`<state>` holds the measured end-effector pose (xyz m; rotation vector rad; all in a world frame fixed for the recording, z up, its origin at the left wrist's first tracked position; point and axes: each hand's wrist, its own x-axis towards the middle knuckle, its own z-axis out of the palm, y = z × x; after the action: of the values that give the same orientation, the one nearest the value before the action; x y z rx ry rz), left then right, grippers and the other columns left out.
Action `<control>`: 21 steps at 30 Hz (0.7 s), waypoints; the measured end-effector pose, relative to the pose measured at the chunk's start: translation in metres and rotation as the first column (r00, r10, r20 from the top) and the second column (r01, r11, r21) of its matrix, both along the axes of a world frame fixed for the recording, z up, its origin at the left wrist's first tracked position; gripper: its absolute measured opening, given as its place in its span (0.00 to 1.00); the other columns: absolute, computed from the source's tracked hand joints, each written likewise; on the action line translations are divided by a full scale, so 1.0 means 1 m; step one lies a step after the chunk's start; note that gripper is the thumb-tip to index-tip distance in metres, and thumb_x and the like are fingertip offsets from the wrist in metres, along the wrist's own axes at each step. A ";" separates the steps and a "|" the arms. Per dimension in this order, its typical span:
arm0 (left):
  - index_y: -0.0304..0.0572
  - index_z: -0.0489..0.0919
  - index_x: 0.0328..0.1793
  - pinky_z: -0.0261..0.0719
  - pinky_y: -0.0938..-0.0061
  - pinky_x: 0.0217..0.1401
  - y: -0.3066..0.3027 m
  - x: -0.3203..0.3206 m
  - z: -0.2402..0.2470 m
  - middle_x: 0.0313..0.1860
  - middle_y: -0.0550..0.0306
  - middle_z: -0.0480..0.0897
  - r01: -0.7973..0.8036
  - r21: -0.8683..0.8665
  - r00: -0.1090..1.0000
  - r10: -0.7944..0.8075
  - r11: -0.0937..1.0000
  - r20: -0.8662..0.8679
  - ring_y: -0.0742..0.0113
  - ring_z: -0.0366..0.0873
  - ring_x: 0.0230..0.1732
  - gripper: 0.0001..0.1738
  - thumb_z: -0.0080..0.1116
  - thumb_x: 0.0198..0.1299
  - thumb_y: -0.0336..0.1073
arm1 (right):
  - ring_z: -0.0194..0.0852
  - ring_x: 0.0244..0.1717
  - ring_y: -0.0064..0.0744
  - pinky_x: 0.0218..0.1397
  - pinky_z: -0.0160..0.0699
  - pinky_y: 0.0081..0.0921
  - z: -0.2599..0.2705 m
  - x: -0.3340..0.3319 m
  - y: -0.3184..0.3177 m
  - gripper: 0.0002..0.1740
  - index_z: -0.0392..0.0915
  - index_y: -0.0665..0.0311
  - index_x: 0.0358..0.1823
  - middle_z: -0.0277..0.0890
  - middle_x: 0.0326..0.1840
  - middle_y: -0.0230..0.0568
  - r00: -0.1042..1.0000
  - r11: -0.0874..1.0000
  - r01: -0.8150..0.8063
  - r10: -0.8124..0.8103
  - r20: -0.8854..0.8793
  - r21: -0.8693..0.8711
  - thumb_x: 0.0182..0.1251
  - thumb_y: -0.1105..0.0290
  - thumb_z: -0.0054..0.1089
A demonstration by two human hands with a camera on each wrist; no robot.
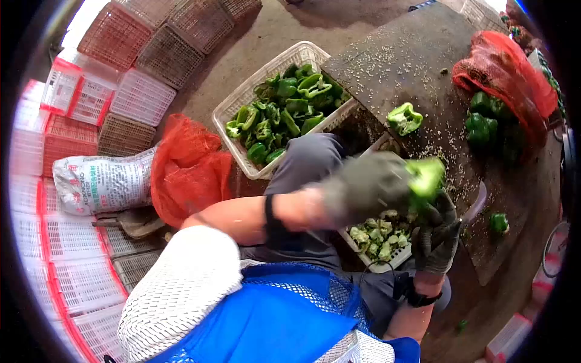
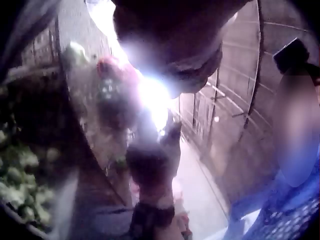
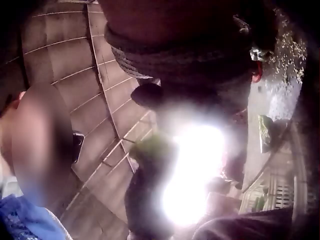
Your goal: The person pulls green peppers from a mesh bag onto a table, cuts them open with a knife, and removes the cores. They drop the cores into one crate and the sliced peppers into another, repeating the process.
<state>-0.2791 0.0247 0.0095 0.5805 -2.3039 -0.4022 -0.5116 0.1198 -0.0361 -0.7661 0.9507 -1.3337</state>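
Observation:
My gloved left hand [image 1: 369,184], blurred by motion, grips a piece of green bell pepper [image 1: 426,175] at its fingertips. Just below it, my gloved right hand [image 1: 436,239] has curled fingers and holds a knife, whose curved blade [image 1: 475,202] points away to the right; the handle is hidden in the hand. In the right wrist view the pepper shows as a green blur beside the left hand [image 3: 150,195]. Beneath both hands stands a white basket [image 1: 394,261] of pale green pepper cores. An opened pepper half [image 1: 404,119] lies on the seed-strewn board [image 1: 375,66].
A white crate [image 1: 221,115] of halved green peppers stands at the far left of the board. On the board's right, a red net bag [image 1: 508,78] spills whole peppers [image 1: 481,127], near a small pepper piece [image 1: 498,224]. Stacked crates [image 1: 78,242], a white sack [image 1: 109,181] and red netting [image 1: 187,169] line the left.

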 end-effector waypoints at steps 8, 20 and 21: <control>0.32 0.77 0.61 0.71 0.59 0.67 -0.047 0.134 -0.012 0.60 0.38 0.78 -0.581 -0.225 0.624 0.606 0.782 0.494 0.45 0.76 0.62 0.36 0.74 0.49 0.46 | 0.62 0.07 0.21 0.13 0.69 0.23 0.005 -0.013 -0.001 0.34 0.65 0.70 0.67 0.82 0.46 0.55 0.977 0.976 0.086 -0.122 0.173 0.200 0.74 0.47 0.52; 0.40 0.77 0.54 0.78 0.72 0.47 -0.229 -0.039 -0.222 0.37 0.60 0.79 -0.098 0.912 0.992 -0.028 0.397 0.119 0.67 0.77 0.39 0.12 0.55 0.68 0.36 | 0.81 0.31 0.22 0.26 0.72 0.13 -0.008 -0.029 -0.014 0.21 0.75 0.71 0.59 0.83 0.38 0.36 0.956 0.941 0.289 -0.292 -0.005 0.175 0.71 0.64 0.61; 0.40 0.77 0.54 0.78 0.72 0.48 -0.225 -0.043 -0.212 0.38 0.60 0.79 -0.079 0.974 0.997 0.009 0.214 0.079 0.67 0.77 0.39 0.12 0.55 0.68 0.36 | 0.80 0.31 0.21 0.29 0.74 0.15 -0.012 -0.030 -0.016 0.22 0.75 0.69 0.60 0.83 0.36 0.33 0.964 0.937 0.265 -0.260 -0.055 0.229 0.71 0.62 0.62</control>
<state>-0.3218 -0.2004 -0.2020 1.2556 -1.7589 -1.9439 -0.5419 0.1041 -0.0476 -0.4851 1.2386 -1.4113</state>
